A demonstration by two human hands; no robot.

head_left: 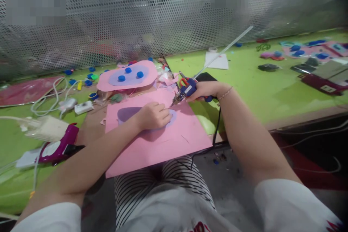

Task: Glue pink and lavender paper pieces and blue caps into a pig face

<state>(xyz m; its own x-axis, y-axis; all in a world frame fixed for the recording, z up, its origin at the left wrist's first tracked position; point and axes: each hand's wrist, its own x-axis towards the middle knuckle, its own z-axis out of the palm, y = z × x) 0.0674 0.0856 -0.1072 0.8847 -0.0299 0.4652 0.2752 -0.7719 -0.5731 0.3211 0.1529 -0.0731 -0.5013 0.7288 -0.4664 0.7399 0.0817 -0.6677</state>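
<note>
A large pink sheet lies at the table's front edge, with a purple oval piece on it. My left hand rests on the oval, its fingers bent and close together; whether anything is pinched under them is hidden. My right hand is wrapped round a blue glue gun, whose metal tip points down-left above the sheet, near my left fingertips. A long clear glue stick sticks out of the gun's back, up and to the right.
Behind the sheet lies a pink rounded piece with a purple oval and several blue caps. A magenta device, white cables and a power adapter are at left. A perforated metal screen stands behind the green table.
</note>
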